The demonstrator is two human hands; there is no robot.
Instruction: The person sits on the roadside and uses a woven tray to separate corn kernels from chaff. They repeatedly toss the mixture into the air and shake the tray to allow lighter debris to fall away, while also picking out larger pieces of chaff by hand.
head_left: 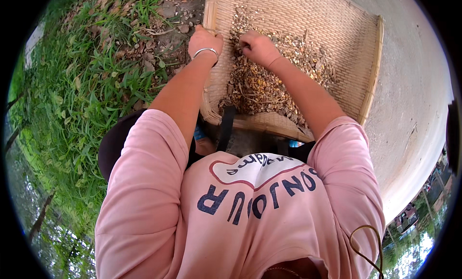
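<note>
A flat woven bamboo tray [337, 48] lies on pale concrete beside the grass [86, 86], heaped with small brown and yellowish husks and bits [260, 86] — dry, mixed with thin stalks. The left hand [204, 40], a silver bangle [206, 51] at its wrist, is curled over the tray's left rim, gripping it. The right hand [257, 45] is closed loosely in the pile — fingers bent, whatever they pinch is hidden
</note>
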